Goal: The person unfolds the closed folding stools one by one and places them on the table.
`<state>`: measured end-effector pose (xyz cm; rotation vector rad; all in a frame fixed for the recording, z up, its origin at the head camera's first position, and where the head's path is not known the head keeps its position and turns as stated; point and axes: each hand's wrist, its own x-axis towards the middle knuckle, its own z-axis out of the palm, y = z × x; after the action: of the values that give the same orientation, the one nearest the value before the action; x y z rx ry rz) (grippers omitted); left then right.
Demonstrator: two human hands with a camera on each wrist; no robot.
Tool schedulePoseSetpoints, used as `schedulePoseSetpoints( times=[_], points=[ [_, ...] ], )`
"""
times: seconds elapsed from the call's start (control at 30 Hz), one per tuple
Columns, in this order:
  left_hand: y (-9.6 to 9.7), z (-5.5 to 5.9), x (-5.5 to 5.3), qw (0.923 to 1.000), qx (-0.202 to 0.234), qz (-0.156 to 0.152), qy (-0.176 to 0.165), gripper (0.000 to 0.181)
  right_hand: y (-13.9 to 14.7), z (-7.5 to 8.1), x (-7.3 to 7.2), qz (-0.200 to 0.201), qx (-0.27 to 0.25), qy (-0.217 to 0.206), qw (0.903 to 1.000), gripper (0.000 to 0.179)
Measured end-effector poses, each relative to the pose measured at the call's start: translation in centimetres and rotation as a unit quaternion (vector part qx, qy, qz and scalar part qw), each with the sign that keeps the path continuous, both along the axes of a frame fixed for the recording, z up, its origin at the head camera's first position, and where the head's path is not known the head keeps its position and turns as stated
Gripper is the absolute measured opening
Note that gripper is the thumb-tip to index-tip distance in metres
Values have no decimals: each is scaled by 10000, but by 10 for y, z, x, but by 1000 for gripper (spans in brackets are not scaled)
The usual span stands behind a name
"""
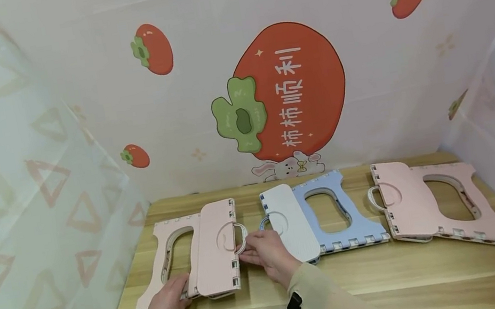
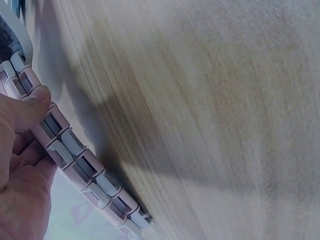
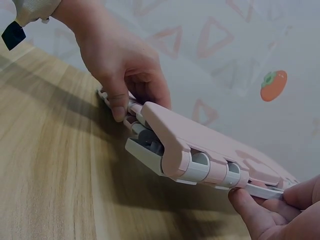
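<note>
A pink folding step stool, folded flat, is at the left of the table with its near side raised. My left hand grips its near hinged edge, thumb on top in the left wrist view. My right hand pinches the stool's white carrying handle from the right. In the right wrist view the left hand holds the stool's far end, and the right hand's fingers lie under the handle side. The right hand overlaps the blue stool's edge in the head view.
A blue-and-white folded stool lies in the middle, close to my right forearm. Another pink folded stool lies at the right. The wood-grain table is enclosed by printed cloth walls at the back and sides.
</note>
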<state>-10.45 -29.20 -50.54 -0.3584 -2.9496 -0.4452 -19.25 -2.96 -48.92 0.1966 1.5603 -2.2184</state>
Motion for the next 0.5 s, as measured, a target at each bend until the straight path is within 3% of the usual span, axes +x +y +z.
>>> schedulePoseSetpoints(
  times=[0.5],
  points=[
    [-2, 6, -1, 9998, 4, 78, -198, 51, -2, 4, -2, 42, -69, 59, 9999, 20]
  ],
)
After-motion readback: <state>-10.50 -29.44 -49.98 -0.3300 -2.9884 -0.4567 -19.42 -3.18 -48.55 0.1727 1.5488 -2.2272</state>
